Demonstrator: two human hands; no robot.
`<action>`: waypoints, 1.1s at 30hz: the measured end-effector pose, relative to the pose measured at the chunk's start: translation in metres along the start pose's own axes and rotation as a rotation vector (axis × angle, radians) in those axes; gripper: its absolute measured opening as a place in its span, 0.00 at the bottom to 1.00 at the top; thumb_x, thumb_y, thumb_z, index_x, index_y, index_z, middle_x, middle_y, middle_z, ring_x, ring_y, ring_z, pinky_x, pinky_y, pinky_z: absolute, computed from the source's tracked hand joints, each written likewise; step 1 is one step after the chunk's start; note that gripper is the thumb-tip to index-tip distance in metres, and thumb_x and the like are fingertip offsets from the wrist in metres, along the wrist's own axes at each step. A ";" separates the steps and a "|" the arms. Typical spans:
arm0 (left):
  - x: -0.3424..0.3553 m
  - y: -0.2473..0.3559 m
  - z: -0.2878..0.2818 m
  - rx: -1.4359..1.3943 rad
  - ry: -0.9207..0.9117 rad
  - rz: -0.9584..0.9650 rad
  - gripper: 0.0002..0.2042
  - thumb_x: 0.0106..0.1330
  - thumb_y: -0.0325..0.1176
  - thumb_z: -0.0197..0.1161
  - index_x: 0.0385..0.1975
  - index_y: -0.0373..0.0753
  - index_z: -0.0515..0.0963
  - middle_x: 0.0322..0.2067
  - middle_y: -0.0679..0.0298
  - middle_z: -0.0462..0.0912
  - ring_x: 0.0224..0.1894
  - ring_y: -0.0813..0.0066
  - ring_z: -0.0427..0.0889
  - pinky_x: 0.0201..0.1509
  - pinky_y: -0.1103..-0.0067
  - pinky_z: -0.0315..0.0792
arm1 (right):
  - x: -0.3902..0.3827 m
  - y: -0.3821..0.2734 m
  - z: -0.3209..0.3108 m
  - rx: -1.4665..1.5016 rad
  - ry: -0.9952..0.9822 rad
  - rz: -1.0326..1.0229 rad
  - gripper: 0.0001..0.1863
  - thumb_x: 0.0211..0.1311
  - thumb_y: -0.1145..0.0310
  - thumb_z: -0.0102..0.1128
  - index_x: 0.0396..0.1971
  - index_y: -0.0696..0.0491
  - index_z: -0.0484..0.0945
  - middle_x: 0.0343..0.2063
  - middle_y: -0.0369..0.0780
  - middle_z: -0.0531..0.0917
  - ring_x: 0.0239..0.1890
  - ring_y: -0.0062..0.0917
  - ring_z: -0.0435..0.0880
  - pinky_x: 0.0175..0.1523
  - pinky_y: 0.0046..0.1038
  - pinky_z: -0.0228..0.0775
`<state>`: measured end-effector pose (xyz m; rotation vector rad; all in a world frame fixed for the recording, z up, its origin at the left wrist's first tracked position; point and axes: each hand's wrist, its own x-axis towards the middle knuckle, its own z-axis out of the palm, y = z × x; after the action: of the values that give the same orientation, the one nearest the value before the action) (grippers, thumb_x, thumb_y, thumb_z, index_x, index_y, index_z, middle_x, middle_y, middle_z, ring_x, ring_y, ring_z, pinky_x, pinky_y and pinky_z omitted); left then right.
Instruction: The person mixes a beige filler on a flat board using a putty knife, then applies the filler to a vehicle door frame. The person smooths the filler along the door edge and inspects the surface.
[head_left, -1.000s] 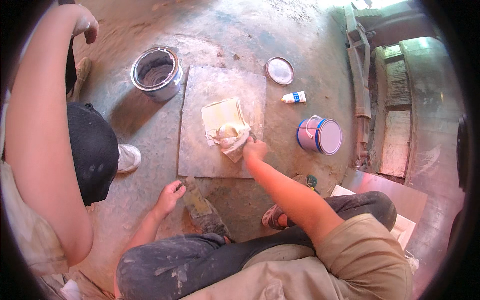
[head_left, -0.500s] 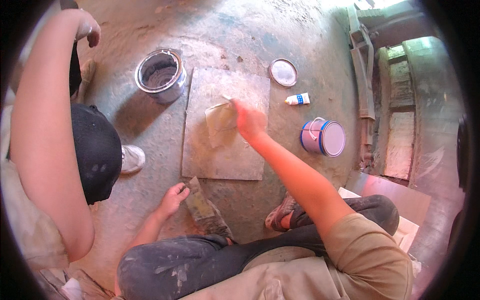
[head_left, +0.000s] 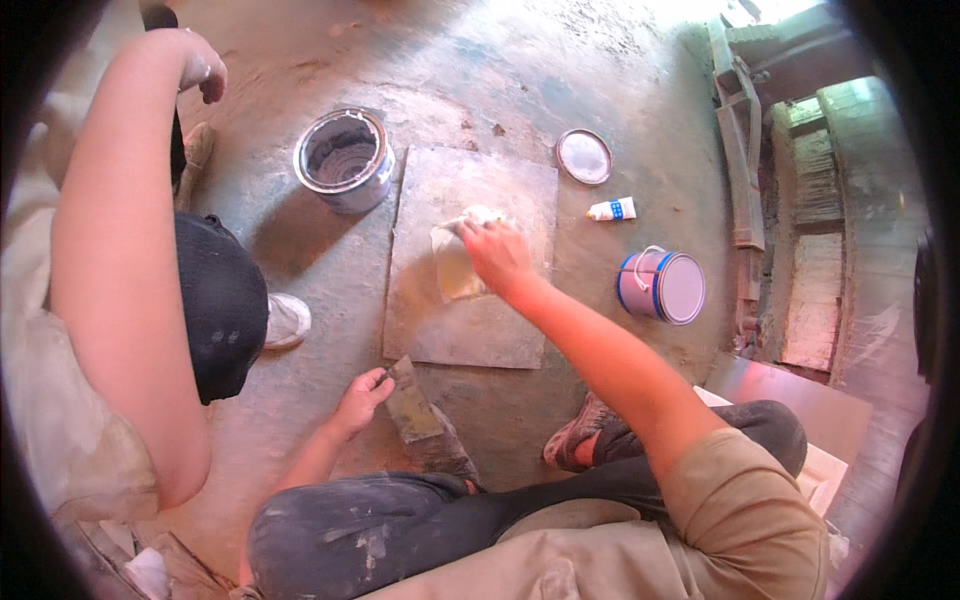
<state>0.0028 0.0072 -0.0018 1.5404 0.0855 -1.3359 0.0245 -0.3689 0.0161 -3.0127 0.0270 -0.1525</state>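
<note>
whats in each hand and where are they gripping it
The right hand presses a pale cloth onto the grey slab, gripping its upper right part. The left hand grips a flat scraper at its near upper end.

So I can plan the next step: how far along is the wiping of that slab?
In hand: the right hand presses a cloth on the grey slab. The left hand holds a putty knife off it. Done: one can stands open. Left: the slab looks dull and streaky all over.

Two paint cans: one open (head_left: 343, 160) up-left of the right hand, one lying (head_left: 661, 285) to its right. One lid (head_left: 584, 156), one tube (head_left: 611, 209), one board (head_left: 470, 260), one rag (head_left: 458, 255).
</note>
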 end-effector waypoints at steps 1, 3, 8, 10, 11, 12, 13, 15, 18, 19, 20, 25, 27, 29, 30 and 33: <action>0.001 0.002 0.000 0.001 -0.017 0.013 0.31 0.75 0.38 0.61 0.68 0.22 0.61 0.62 0.58 0.75 0.62 0.76 0.72 0.68 0.78 0.64 | 0.010 0.008 0.011 -0.012 0.027 -0.007 0.13 0.60 0.70 0.56 0.45 0.48 0.79 0.38 0.39 0.84 0.42 0.32 0.85 0.46 0.36 0.76; -0.003 0.012 0.007 0.062 0.027 0.021 0.29 0.76 0.38 0.60 0.67 0.22 0.63 0.61 0.60 0.76 0.61 0.76 0.73 0.67 0.79 0.64 | 0.006 0.008 0.032 -0.065 0.004 -0.036 0.17 0.59 0.70 0.57 0.50 0.49 0.78 0.46 0.40 0.84 0.48 0.33 0.83 0.53 0.37 0.72; -0.008 -0.009 -0.003 0.021 -0.058 0.055 0.24 0.75 0.39 0.60 0.64 0.28 0.70 0.58 0.60 0.79 0.60 0.74 0.74 0.67 0.76 0.65 | -0.077 -0.043 0.008 -0.044 -0.073 -0.069 0.13 0.58 0.70 0.56 0.44 0.50 0.78 0.43 0.38 0.84 0.43 0.30 0.83 0.47 0.35 0.71; -0.002 -0.034 -0.015 0.145 0.028 0.068 0.24 0.75 0.40 0.60 0.63 0.29 0.71 0.57 0.61 0.80 0.59 0.75 0.74 0.66 0.76 0.66 | -0.080 -0.039 0.000 0.037 -0.064 -0.174 0.07 0.58 0.71 0.55 0.37 0.49 0.78 0.32 0.36 0.85 0.34 0.30 0.85 0.43 0.34 0.72; 0.001 -0.038 -0.017 0.167 0.060 0.060 0.24 0.75 0.41 0.60 0.62 0.29 0.72 0.56 0.61 0.80 0.59 0.75 0.74 0.65 0.76 0.67 | -0.068 -0.038 -0.015 0.045 -0.071 -0.144 0.08 0.58 0.71 0.55 0.37 0.49 0.79 0.31 0.36 0.85 0.32 0.31 0.85 0.43 0.34 0.73; 0.000 -0.015 -0.010 0.171 0.046 0.044 0.24 0.75 0.41 0.60 0.62 0.28 0.72 0.56 0.61 0.80 0.59 0.74 0.74 0.65 0.76 0.67 | -0.056 -0.031 -0.022 0.042 -0.092 -0.091 0.08 0.59 0.71 0.54 0.37 0.49 0.79 0.31 0.36 0.86 0.31 0.32 0.85 0.44 0.35 0.74; -0.008 0.007 0.000 0.175 0.019 0.021 0.25 0.75 0.42 0.61 0.61 0.28 0.73 0.56 0.61 0.80 0.59 0.74 0.74 0.65 0.76 0.67 | -0.038 -0.023 -0.020 0.056 -0.057 -0.073 0.09 0.59 0.70 0.55 0.39 0.49 0.80 0.32 0.37 0.86 0.35 0.32 0.85 0.44 0.35 0.74; -0.005 0.008 -0.002 0.123 -0.059 0.041 0.25 0.76 0.43 0.60 0.61 0.27 0.73 0.54 0.61 0.80 0.58 0.75 0.74 0.64 0.76 0.67 | -0.010 -0.009 -0.015 0.068 -0.014 -0.038 0.12 0.59 0.70 0.55 0.42 0.50 0.80 0.36 0.38 0.85 0.41 0.34 0.86 0.45 0.36 0.75; -0.002 0.015 0.005 0.172 -0.052 0.099 0.23 0.76 0.42 0.59 0.59 0.28 0.74 0.50 0.64 0.80 0.54 0.78 0.74 0.60 0.78 0.68 | 0.004 0.002 0.030 0.056 0.114 -0.021 0.14 0.59 0.70 0.55 0.46 0.50 0.79 0.41 0.39 0.85 0.46 0.36 0.84 0.47 0.38 0.76; -0.006 0.012 0.007 0.198 -0.021 0.117 0.22 0.76 0.42 0.59 0.58 0.28 0.75 0.49 0.66 0.80 0.52 0.79 0.74 0.58 0.79 0.68 | -0.004 -0.007 0.028 0.032 0.009 0.019 0.17 0.59 0.70 0.55 0.50 0.52 0.78 0.45 0.41 0.84 0.49 0.37 0.82 0.52 0.38 0.74; -0.010 0.009 0.004 0.189 -0.009 0.132 0.21 0.76 0.42 0.59 0.56 0.29 0.75 0.48 0.67 0.80 0.51 0.80 0.74 0.57 0.79 0.68 | -0.017 -0.018 0.025 -0.042 0.083 -0.040 0.17 0.59 0.68 0.56 0.49 0.52 0.79 0.44 0.40 0.85 0.49 0.36 0.83 0.52 0.37 0.75; -0.001 0.000 -0.002 0.200 -0.013 0.218 0.16 0.76 0.42 0.58 0.47 0.32 0.77 0.40 0.70 0.78 0.44 0.81 0.73 0.49 0.78 0.69 | -0.084 -0.033 0.013 -0.097 -0.016 -0.145 0.18 0.55 0.66 0.60 0.47 0.52 0.82 0.38 0.39 0.86 0.40 0.33 0.86 0.45 0.37 0.77; -0.001 0.018 -0.007 0.303 0.020 0.175 0.16 0.76 0.43 0.57 0.44 0.33 0.78 0.38 0.69 0.79 0.42 0.80 0.73 0.47 0.77 0.70 | -0.079 -0.030 0.002 0.026 -0.068 -0.108 0.13 0.54 0.67 0.61 0.41 0.49 0.83 0.31 0.39 0.86 0.33 0.32 0.87 0.40 0.38 0.77; -0.011 0.038 -0.008 0.412 0.042 0.187 0.18 0.75 0.45 0.58 0.44 0.33 0.79 0.37 0.67 0.80 0.41 0.77 0.75 0.47 0.78 0.70 | -0.060 -0.022 -0.008 0.075 0.020 -0.025 0.05 0.54 0.67 0.62 0.30 0.45 0.85 0.21 0.40 0.84 0.25 0.32 0.85 0.31 0.39 0.76; -0.005 0.015 -0.024 0.434 0.096 0.227 0.18 0.74 0.43 0.59 0.51 0.34 0.79 0.39 0.64 0.82 0.42 0.75 0.77 0.50 0.77 0.71 | -0.048 -0.021 0.012 -0.023 -0.023 0.039 0.03 0.52 0.66 0.63 0.27 0.44 0.85 0.19 0.41 0.82 0.23 0.34 0.85 0.27 0.40 0.75; 0.017 0.003 -0.069 0.416 0.042 0.251 0.29 0.73 0.45 0.61 0.69 0.34 0.68 0.64 0.52 0.75 0.69 0.63 0.68 0.74 0.69 0.60 | -0.018 0.002 0.039 -0.089 -0.061 0.105 0.04 0.55 0.64 0.60 0.25 0.45 0.82 0.21 0.41 0.84 0.29 0.35 0.88 0.33 0.42 0.77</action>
<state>0.0578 0.0459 -0.0247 1.8547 -0.3695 -1.1667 0.0110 -0.3660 -0.0241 -3.0939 0.1909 -0.0500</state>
